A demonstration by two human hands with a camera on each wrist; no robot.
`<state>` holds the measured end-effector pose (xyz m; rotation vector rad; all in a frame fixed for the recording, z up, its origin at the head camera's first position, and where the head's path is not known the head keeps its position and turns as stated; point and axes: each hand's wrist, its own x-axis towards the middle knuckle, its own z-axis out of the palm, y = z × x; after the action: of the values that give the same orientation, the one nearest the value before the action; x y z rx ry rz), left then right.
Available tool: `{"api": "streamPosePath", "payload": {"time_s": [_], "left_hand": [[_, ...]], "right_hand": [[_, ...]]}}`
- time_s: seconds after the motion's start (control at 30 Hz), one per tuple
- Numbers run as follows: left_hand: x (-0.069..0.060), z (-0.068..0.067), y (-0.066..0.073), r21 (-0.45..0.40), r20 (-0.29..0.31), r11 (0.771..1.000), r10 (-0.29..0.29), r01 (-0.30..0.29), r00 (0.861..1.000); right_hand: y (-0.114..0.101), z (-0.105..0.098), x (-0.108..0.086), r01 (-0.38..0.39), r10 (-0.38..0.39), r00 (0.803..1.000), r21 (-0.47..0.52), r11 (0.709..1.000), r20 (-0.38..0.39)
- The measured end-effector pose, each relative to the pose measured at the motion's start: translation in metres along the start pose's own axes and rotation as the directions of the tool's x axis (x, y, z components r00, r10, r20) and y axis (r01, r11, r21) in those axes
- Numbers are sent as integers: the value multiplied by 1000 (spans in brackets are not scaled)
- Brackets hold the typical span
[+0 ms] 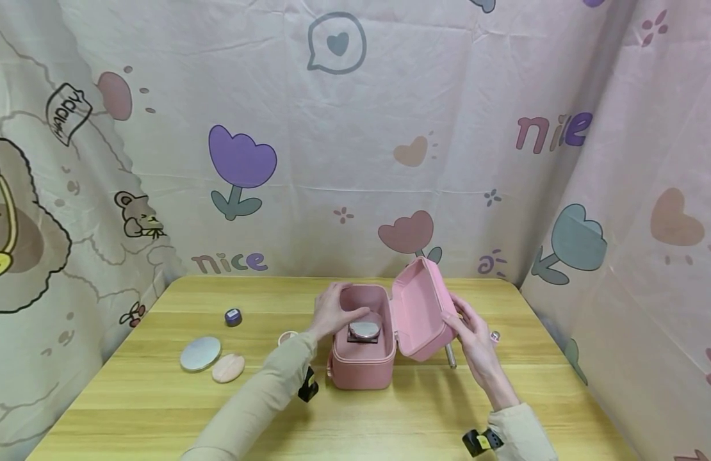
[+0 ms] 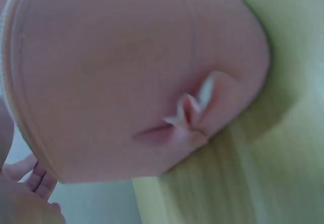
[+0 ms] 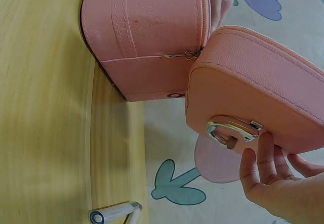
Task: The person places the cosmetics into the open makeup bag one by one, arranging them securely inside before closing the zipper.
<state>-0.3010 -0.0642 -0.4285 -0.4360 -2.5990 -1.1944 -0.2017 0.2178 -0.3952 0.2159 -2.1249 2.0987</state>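
A pink zippered cosmetic case (image 1: 364,374) stands on the table with its lid (image 1: 416,304) swung out to the right. Inside lies a round silvery compact (image 1: 364,330) over a dark flat piece. My left hand (image 1: 330,312) grips the far left rim, its thumb over the opening. In the left wrist view a bow (image 2: 190,113) decorates the case's side, and part of the hand is cut off. My right hand (image 1: 471,333) holds the lid's outer edge between thumb and fingers. A metal-ringed strap handle (image 3: 233,128) shows on the lid's top, close to the fingertips.
Left on the wooden table are a purple jar (image 1: 233,317), a silvery disc (image 1: 200,354) and a pale pink puff (image 1: 228,368). A round item (image 1: 287,336) is partly behind the left sleeve. A silvery tube (image 1: 450,356) and a small item (image 1: 495,337) lie right. Printed curtains enclose the table.
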Motion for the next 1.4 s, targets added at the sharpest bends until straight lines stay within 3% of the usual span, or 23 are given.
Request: {"api": "streamPosePath", "payload": {"time_s": [0.17,0.3,0.4,0.73,0.97,1.17,1.4], "left_hand": [[-8,-12,-10,-41,-65,998,-44,42,997],[-16,-29,-22,-79,-78,993,-97,91,992],[-23,-47,-34,-99,-74,989,-117,110,990],[-41,-115,-83,-48,-60,989,-146,143,987],[-59,-156,-107,-49,-71,982,-185,182,980],[-77,-181,-127,8,-57,981,-194,195,979],[-99,-196,-148,30,-69,977,-211,213,975]], "right_hand": [[0,-1,0,-1,1,1000,0,1000,4],[0,-1,0,0,0,1000,6,1000,8],[0,0,0,-2,2,1000,6,1000,9],[2,-1,0,-13,13,1000,-3,1000,1],[2,-1,0,-12,12,1000,1,1000,7],[2,-1,-1,-3,3,1000,14,1000,11],[3,-1,0,4,-4,1000,15,1000,6]]}}
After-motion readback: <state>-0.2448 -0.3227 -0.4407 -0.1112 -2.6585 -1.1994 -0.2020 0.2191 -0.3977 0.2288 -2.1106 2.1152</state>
